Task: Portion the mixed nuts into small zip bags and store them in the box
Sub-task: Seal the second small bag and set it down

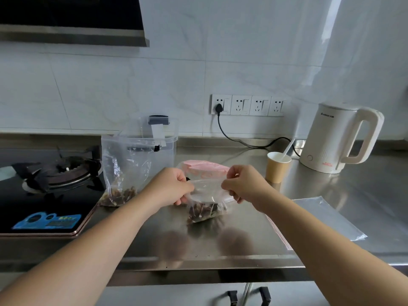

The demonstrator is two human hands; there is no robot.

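Note:
A small clear zip bag (pixel 206 202) with mixed nuts in its bottom hangs just above the steel counter (pixel 220 244). My left hand (pixel 170 186) pinches its top left corner and my right hand (pixel 242 184) pinches its top right corner, stretching the zip edge between them. A large clear bag (pixel 123 164) with nuts in its bottom stands to the left, leaning on a clear plastic box (pixel 164 149) with a black latch. Behind my hands lies a stack of pink-topped zip bags (pixel 203 166).
A gas hob (pixel 50 180) fills the left side. A paper cup (pixel 277 167) with a white spoon stands right of my hands, a white kettle (pixel 337 138) beyond it with its cord plugged into the wall. A flat clear bag (pixel 326 219) lies at the right.

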